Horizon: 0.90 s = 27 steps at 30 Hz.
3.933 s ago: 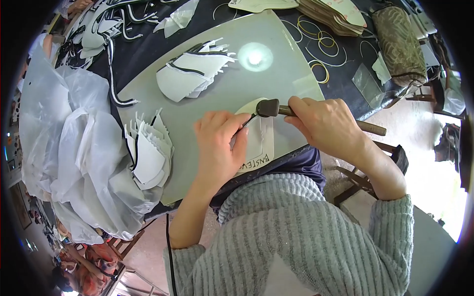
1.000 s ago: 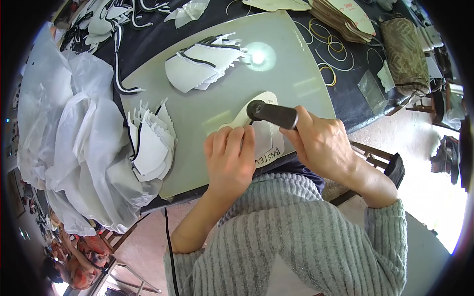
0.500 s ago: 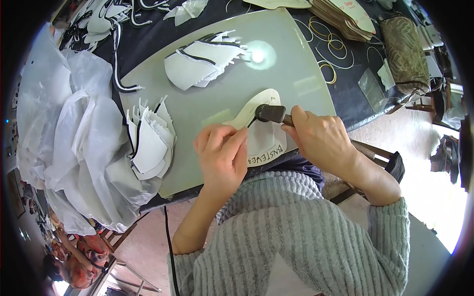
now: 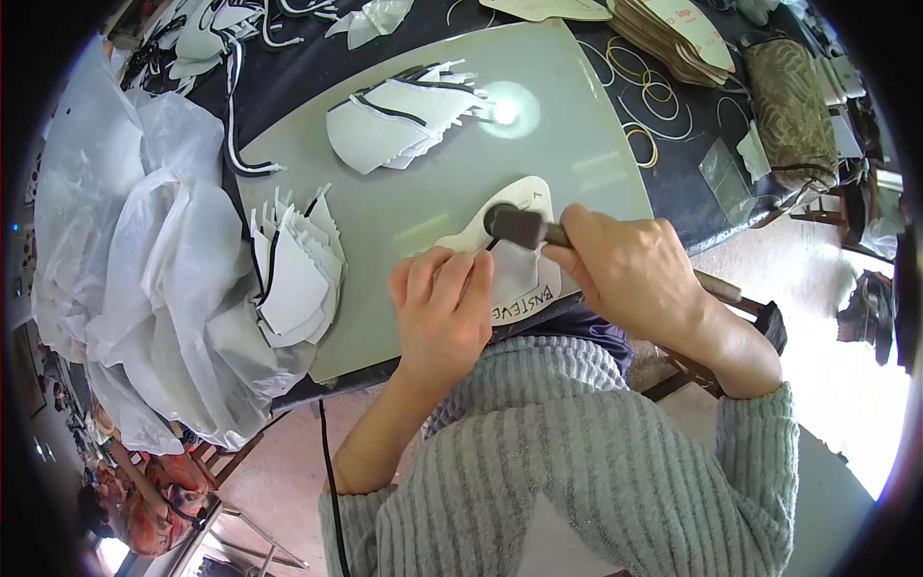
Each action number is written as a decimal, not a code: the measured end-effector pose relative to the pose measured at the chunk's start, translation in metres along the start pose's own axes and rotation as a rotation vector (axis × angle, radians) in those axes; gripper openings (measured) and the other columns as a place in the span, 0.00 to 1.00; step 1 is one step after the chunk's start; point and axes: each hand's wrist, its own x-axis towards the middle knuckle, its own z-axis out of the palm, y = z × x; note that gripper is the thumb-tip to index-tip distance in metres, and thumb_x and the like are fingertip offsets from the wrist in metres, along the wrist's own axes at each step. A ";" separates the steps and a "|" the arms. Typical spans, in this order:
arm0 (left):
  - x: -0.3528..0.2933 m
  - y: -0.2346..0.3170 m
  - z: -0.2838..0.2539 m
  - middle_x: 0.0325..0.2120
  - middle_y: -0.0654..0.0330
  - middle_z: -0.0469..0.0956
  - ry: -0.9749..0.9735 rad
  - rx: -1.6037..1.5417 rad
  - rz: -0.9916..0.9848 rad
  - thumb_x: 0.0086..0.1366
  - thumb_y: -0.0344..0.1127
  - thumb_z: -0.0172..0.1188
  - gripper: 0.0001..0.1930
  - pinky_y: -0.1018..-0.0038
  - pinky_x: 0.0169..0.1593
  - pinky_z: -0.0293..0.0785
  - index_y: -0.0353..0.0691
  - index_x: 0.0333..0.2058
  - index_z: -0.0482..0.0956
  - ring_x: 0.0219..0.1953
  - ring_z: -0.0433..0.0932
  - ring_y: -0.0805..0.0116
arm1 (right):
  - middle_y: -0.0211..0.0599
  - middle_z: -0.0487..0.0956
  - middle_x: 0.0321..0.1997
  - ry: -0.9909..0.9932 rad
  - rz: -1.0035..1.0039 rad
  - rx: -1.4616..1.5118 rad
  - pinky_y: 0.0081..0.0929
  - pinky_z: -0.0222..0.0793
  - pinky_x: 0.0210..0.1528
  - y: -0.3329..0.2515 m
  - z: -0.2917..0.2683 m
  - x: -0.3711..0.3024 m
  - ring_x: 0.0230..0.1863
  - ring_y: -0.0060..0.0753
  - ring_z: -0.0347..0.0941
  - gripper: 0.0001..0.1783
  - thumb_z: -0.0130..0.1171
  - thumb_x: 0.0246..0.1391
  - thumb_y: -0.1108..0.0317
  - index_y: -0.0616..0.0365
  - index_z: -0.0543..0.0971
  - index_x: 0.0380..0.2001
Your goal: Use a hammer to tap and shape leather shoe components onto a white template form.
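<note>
My right hand (image 4: 630, 264) is closed round the handle of a hammer (image 4: 519, 229), its dark head over the middle of a pale, curved, shoe-shaped template (image 4: 532, 190). A white cut piece (image 4: 515, 266) with a bit of black trim lies on that template, partly under the hammer. At its left side my left hand (image 4: 444, 303) has bent fingers pressed together on the piece's trim edge, close to the hammer head. The fingertips hide part of the piece. Beneath everything is a grey-green board (image 4: 404, 202) on the table.
Stacks of white pieces with black trim (image 4: 298, 274) lie left and farther back (image 4: 394, 120). Clear plastic bags (image 4: 178, 260) cover the left edge. Behind right are card templates (image 4: 673, 38), coiled cords (image 4: 654, 106) and a patterned roll (image 4: 790, 113). Another person (image 4: 159, 505) sits lower left.
My left fingers have lowered from a raised pinch and lie flatter at the piece's edge. The hammer head has shifted slightly left and looks a little blurred.
</note>
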 end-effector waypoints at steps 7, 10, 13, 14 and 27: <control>0.004 0.001 -0.003 0.36 0.63 0.75 -0.048 -0.001 0.008 0.55 0.27 0.64 0.11 0.63 0.49 0.63 0.38 0.39 0.83 0.42 0.74 0.62 | 0.40 0.77 0.16 -0.095 0.063 0.004 0.38 0.73 0.21 0.003 0.008 0.002 0.20 0.44 0.79 0.19 0.57 0.62 0.55 0.61 0.70 0.30; 0.006 -0.002 -0.008 0.36 0.63 0.75 -0.048 -0.140 -0.155 0.56 0.27 0.64 0.11 0.63 0.50 0.63 0.39 0.39 0.83 0.42 0.74 0.62 | 0.40 0.77 0.16 -0.095 0.052 -0.011 0.38 0.72 0.21 0.002 0.010 0.000 0.20 0.45 0.79 0.18 0.57 0.62 0.55 0.61 0.70 0.30; 0.005 -0.007 -0.012 0.36 0.63 0.75 -0.073 -0.198 -0.102 0.54 0.27 0.63 0.12 0.62 0.49 0.65 0.39 0.39 0.84 0.42 0.75 0.62 | 0.39 0.76 0.15 -0.042 0.038 0.001 0.38 0.72 0.21 0.006 0.013 -0.002 0.19 0.44 0.79 0.18 0.57 0.62 0.55 0.61 0.70 0.30; 0.003 -0.006 -0.011 0.36 0.62 0.74 -0.068 -0.130 -0.028 0.53 0.27 0.63 0.13 0.60 0.49 0.66 0.37 0.39 0.83 0.43 0.75 0.61 | 0.39 0.76 0.14 -0.016 0.036 0.015 0.38 0.72 0.20 0.008 0.012 -0.001 0.19 0.44 0.78 0.18 0.57 0.62 0.55 0.61 0.70 0.30; 0.000 -0.003 -0.007 0.36 0.62 0.76 0.006 -0.008 0.039 0.54 0.27 0.64 0.11 0.60 0.49 0.69 0.37 0.37 0.82 0.42 0.77 0.62 | 0.36 0.75 0.13 0.013 -0.058 0.003 0.35 0.71 0.19 0.001 0.012 0.002 0.17 0.42 0.77 0.19 0.57 0.62 0.54 0.59 0.70 0.28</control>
